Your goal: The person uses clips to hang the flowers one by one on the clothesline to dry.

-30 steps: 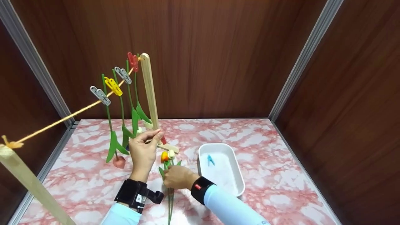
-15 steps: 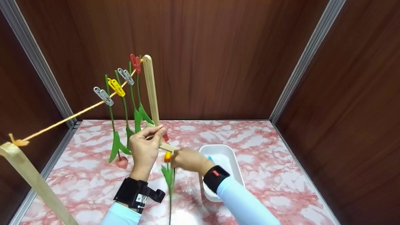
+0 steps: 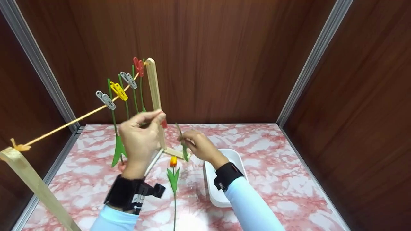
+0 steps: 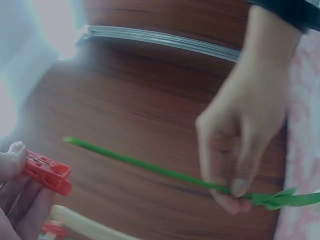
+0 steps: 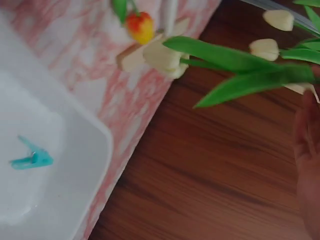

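Observation:
My left hand (image 3: 139, 142) pinches a red clothespin (image 4: 47, 172), raised in front of the far wooden post (image 3: 154, 85). To its right, my right hand (image 3: 200, 146) grips the green stem of an artificial white tulip (image 5: 165, 59), held with its bloom down and its stem end up. In the left wrist view the bare stem (image 4: 135, 162) points toward the clothespin, a gap apart. An orange-yellow tulip (image 3: 173, 161) lies on the table between my forearms. Several tulips hang upside down from the yellow cord (image 3: 64, 125), clipped by grey, yellow and red clothespins; my left hand partly hides them.
A white tray (image 3: 221, 202) stands under my right forearm, with a blue clothespin (image 5: 32, 157) inside. The near wooden post (image 3: 35, 183) rises at left, holding the cord's other end. Brown wood-grain walls (image 3: 218, 64) enclose the pink marbled table (image 3: 273, 179).
My right hand has picked the white tulip up from beside the orange one, lifted it and turned it bloom down. My left hand has risen with the red clothespin.

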### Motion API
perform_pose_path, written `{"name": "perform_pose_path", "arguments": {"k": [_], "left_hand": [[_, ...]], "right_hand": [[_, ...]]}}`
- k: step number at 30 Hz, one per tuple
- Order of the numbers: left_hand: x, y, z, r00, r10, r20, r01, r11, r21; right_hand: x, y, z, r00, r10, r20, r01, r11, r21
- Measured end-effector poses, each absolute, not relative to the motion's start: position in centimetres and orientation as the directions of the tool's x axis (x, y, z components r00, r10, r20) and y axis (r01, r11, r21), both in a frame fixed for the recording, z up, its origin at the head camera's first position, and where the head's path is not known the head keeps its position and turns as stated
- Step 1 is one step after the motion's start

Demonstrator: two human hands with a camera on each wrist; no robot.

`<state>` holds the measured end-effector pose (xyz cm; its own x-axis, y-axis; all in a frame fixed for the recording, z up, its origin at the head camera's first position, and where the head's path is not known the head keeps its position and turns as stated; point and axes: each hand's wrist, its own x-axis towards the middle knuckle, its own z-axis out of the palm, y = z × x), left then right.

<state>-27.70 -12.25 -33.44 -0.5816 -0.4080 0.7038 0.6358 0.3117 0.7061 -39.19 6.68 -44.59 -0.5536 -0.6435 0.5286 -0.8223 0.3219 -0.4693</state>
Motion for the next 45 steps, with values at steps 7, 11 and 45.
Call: {"name": "perform_pose_path", "arguments": {"k": [7,11,45], "left_hand": [[-25.0,-15.1,-27.7,-0.468,-0.444,0.764,0.593,0.483,0.644],[-23.5,-17.1,-24.7,-0.425,-0.549,0.719,0.479,0.538,0.694],[-22.8,-21.1,-22.6,-0.574,-0.692,0.437,-0.086,0.583,0.808]], "right_hand": [[-37.8,3.7,-42.2,-0.602,-0.436,0.668,-0.796,0.27,-0.542],[-36.3,1.1,-40.6,-0.601,-0.391,0.696,-0.791,0.174,-0.586],[-29.3,-11.9,-37.2,-0.543,-0.657,0.523,-0.576,-0.162,-0.801]]}}
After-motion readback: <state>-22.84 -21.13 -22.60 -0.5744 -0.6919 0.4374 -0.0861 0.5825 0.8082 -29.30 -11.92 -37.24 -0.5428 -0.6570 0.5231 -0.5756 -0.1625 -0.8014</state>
